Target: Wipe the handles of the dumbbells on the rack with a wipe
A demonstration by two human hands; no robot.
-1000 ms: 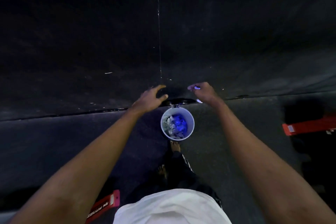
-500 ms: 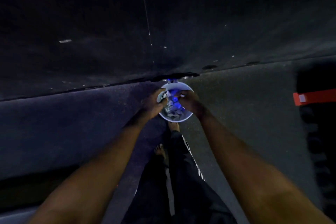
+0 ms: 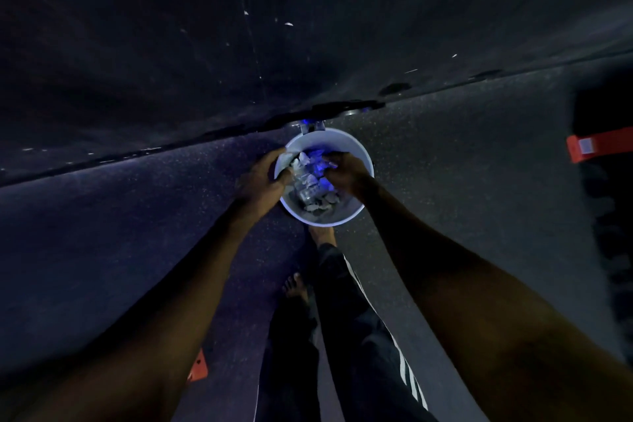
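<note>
Over one white bin (image 3: 342, 139), two hands (image 3: 262, 181) (image 3: 346, 173) reach into crumpled scraps (image 3: 310, 192).

Quick tally: one white bucket (image 3: 346, 140), two hands at it (left hand (image 3: 262, 180), right hand (image 3: 346, 173)), two bare forearms, two bare feet (one foot (image 3: 320, 236) just below the bucket, the other foot (image 3: 296, 288) nearer the camera), and two dark trouser legs (image 3: 342, 284). There are two red-orange bits on the floor: one long strip (image 3: 599, 147) with a pale label out at the right edge, and one small wedge (image 3: 198, 367) at lower left. The crumpled pale scraps (image 3: 313, 181) in the bucket are a jumbled heap, too dim to count, and so are the little white flecks on the dark floor.
</note>
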